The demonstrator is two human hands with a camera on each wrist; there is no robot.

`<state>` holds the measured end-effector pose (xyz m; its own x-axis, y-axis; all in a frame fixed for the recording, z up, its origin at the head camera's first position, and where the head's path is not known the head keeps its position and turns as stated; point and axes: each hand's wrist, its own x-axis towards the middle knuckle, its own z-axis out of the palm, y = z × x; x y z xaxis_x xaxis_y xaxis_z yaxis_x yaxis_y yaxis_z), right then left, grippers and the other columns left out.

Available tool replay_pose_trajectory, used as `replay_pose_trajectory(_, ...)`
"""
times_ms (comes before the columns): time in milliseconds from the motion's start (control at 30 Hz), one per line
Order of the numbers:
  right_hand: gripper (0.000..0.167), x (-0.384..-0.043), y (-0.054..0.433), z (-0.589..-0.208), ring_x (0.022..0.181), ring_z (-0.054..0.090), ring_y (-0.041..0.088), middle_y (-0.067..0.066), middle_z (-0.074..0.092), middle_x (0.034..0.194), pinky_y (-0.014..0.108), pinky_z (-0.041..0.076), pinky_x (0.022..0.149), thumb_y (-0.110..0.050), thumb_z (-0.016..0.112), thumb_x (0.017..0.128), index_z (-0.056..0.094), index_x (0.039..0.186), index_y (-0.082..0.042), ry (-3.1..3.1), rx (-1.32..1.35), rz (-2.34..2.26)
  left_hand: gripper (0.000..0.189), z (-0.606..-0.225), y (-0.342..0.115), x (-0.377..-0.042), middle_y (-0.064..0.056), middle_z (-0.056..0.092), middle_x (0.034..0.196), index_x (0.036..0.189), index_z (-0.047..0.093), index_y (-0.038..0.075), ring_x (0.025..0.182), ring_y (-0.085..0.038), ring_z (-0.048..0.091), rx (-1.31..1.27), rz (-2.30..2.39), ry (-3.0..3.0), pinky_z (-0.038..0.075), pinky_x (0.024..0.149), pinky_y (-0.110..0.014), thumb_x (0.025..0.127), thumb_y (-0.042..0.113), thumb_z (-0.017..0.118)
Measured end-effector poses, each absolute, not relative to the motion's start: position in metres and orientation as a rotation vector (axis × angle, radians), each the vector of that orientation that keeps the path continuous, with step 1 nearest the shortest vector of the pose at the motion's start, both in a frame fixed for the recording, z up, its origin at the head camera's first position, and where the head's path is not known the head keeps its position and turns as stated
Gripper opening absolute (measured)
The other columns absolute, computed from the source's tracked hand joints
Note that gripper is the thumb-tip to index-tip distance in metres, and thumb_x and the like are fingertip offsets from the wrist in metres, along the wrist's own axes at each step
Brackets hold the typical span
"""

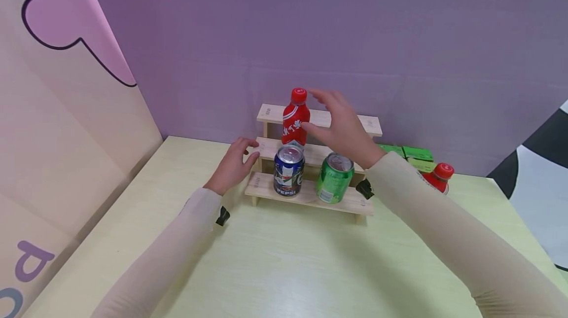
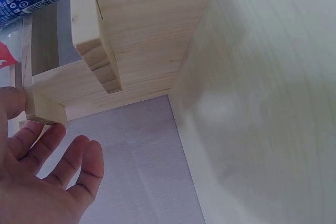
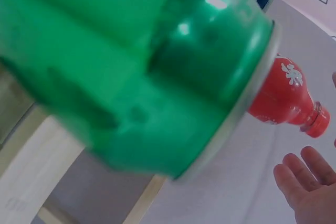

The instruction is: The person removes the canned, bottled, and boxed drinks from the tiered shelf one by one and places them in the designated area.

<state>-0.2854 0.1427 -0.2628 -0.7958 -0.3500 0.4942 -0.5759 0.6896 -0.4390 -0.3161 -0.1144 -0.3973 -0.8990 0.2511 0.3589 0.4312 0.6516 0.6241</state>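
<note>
A small three-step wooden rack [image 1: 310,200] stands on the table. My left hand [image 1: 232,165] is at the left end of its middle step; in the left wrist view thumb and fingers [image 2: 50,142] hold that board end. A red bottle [image 1: 295,123] with a red cap stands upright on the middle step. My right hand [image 1: 343,125] is beside the bottle, fingers spread and apart from it, palm turned toward it. On the lowest step stand a blue Pepsi can [image 1: 288,172] and, to its right, a green can [image 1: 334,180], which fills much of the right wrist view.
Right of the rack, partly behind my right forearm, are green boxes [image 1: 417,154] and a second red bottle [image 1: 443,172]. A purple backdrop [image 1: 310,22] rises behind the pale table [image 1: 266,268], and a printed panel [image 1: 66,111] runs along the left side.
</note>
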Motion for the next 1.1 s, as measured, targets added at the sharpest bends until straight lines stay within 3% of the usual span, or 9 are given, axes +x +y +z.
replay_pose_trajectory(167,0.073,-0.293,0.133,-0.262,0.125,0.040,0.024,0.007,0.040,0.139,0.047,0.048,0.089,-0.025,0.076,0.081,0.038,0.143,-0.025,-2.588,0.696,0.809,0.028,-0.397,-0.114,-0.315,-0.008,0.051,0.121,0.121,0.054,0.005,0.105,-0.030,0.051,-0.555,-1.090,-2.625,0.045,0.089,-0.038,0.097,0.019,0.055)
replay_pose_trajectory(433,0.072,-0.295,0.124,-0.266,0.122,0.043,0.027,0.006,0.043,0.135,0.043,0.048,0.090,-0.020,0.076,0.081,0.034,0.139,-0.017,-2.614,0.684,0.851,0.029,-0.398,-0.114,-0.315,-0.009,0.051,0.122,0.122,0.054,0.005,0.106,-0.031,0.051,-0.560,-1.091,-2.624,0.045,0.089,-0.039,0.097,0.020,0.055)
replay_pose_trajectory(633,0.080,-0.296,0.118,-0.266,0.122,0.043,0.025,0.006,0.043,0.135,0.041,0.050,0.087,-0.019,0.078,0.079,0.028,0.141,-0.019,-2.650,0.637,0.893,0.029,-0.398,-0.114,-0.314,-0.008,0.050,0.122,0.122,0.054,0.006,0.106,-0.030,0.050,-0.549,-1.088,-2.639,0.045,0.089,-0.038,0.097,0.021,0.055)
replay_pose_trajectory(1100,0.084,-0.293,0.108,-0.264,0.120,0.045,0.027,0.008,0.041,0.135,0.042,0.048,0.089,-0.011,0.077,0.079,0.022,0.141,-0.020,-2.674,0.489,0.999,0.029,-0.394,-0.111,-0.311,-0.008,0.050,0.124,0.123,0.054,0.006,0.107,-0.029,0.050,-0.555,-1.085,-2.650,0.045,0.090,-0.038,0.097,0.020,0.055)
